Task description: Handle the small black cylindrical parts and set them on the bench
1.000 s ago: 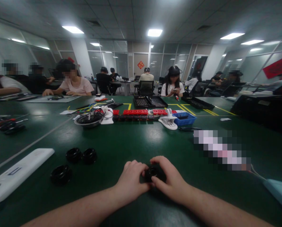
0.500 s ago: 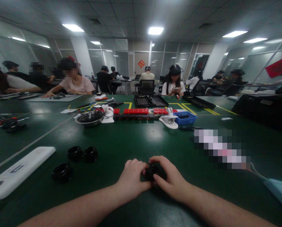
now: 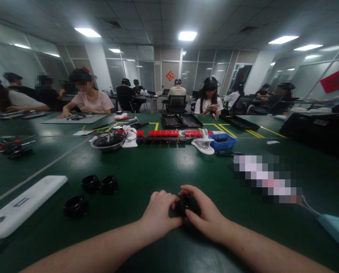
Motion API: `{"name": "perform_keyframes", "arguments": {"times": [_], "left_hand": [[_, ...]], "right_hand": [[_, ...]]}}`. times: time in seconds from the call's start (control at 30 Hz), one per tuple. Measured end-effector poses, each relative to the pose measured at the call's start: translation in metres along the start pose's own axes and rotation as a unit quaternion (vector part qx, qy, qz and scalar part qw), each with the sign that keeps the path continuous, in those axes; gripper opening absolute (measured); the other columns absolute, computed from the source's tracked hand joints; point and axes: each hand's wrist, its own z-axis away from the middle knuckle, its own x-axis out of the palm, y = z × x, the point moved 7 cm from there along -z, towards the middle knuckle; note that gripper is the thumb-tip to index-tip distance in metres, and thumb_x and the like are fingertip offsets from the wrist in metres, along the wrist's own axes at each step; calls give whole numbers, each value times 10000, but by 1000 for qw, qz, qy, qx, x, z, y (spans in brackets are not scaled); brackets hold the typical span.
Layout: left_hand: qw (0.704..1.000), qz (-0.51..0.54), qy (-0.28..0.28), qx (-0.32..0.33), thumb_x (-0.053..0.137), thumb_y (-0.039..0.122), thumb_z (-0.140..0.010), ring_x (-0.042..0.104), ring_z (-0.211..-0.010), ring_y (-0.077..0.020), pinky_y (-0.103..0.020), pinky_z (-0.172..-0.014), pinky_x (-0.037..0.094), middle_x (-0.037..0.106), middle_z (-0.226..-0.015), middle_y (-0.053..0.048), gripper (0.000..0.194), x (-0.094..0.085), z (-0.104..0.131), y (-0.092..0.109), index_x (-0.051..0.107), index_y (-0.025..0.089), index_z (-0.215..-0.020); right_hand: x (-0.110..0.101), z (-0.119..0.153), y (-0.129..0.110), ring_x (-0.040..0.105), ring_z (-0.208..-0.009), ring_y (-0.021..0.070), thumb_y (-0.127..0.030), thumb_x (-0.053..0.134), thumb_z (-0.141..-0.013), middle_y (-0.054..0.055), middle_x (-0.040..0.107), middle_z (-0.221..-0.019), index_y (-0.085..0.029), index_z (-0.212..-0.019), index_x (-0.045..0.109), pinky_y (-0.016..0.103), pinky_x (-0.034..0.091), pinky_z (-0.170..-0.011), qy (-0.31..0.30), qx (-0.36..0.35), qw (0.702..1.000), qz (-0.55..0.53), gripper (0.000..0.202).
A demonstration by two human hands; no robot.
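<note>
A glossy black ring-shaped piece (image 3: 186, 203) is on the green table in front of me, held between both hands. My left hand (image 3: 159, 212) grips its left side, thumb near the bottom and fingers curled at the upper left. Around its right side curves my right hand (image 3: 206, 214), with the fingers over the far edge and the thumb on the near front. The fingers hide part of the piece. Further left lie three similar black rings: one nearer me (image 3: 75, 206) and two side by side behind it, a left one (image 3: 90, 183) and a right one (image 3: 109, 184).
A long white case (image 3: 30, 204) lies at the left. Across the middle are a metal bowl (image 3: 108, 143), red strips (image 3: 163, 133), a white clip stand (image 3: 203, 144) and a blue bin (image 3: 222, 141). Hand tools (image 3: 14, 148) lie far left. Several people sit beyond.
Both hands stay around the black ring-shaped piece. The right fingers have shifted up very slightly. Across the table, a person's hand and the pale board there have moved a little right.
</note>
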Motion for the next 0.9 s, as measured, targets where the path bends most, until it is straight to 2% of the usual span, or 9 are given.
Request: {"name": "perform_keyframes", "arguments": {"times": [0.1,0.2,0.33,0.4,0.53,0.63,0.77,0.9], "left_hand": [[1000,-11,-4,-4,639,335,-680,479,-750,-180,-286,-684,319,545,-737,26,182,1,0,0,540,192,-730],[1000,-12,-11,-4,626,341,-689,480,-762,-188,-292,-697,321,550,-751,19,181,1,0,1,556,200,-778],[1000,-6,-9,-5,622,322,-683,477,-758,-187,-284,-685,318,547,-750,22,164,0,0,1,540,198,-752],[1000,-5,-6,-5,625,316,-678,475,-751,-184,-278,-672,315,542,-741,25,165,0,1,1,524,194,-721],[1000,0,-1,-5,634,313,-672,474,-742,-180,-277,-668,314,542,-732,25,177,0,1,1,512,188,-699],[1000,9,4,-3,640,309,-668,473,-740,-180,-280,-665,310,544,-734,27,165,-1,1,1,536,194,-723],[1000,11,13,7,643,299,-660,470,-730,-182,-282,-655,304,537,-716,26,160,-1,1,2,536,192,-711],[1000,10,14,8,639,288,-655,470,-722,-179,-280,-650,301,533,-705,27,166,-1,1,1,512,184,-680]], "right_hand": [[1,0,3,516,-1018,236,-156,561,-699,96,529,-1113,-192,-1206,366,415,422,-881,-4,10,1000,7,544],[1,-1,8,535,-947,235,-219,625,-684,83,545,-1035,-187,-1155,411,402,449,-826,13,35,999,29,518],[0,-2,9,554,-878,218,-184,618,-682,59,566,-950,-200,-1092,452,383,466,-783,17,47,998,44,442],[0,-1,4,557,-895,210,-146,571,-700,60,572,-968,-207,-1098,449,375,462,-803,10,23,999,31,421],[-1,1,-5,542,-977,212,-99,494,-707,75,562,-1063,-208,-1188,388,391,436,-867,-3,-30,1000,1,504],[-2,1,-1,525,-1004,234,-166,563,-701,90,539,-1100,-199,-1201,376,407,434,-867,12,-9,1000,17,535],[1,-1,9,558,-906,232,-214,639,-671,81,571,-989,-179,-1104,457,396,468,-798,9,47,998,48,471],[1,-1,4,563,-918,217,-165,575,-702,82,583,-997,-179,-1095,460,377,462,-817,17,15,999,42,410]]}}
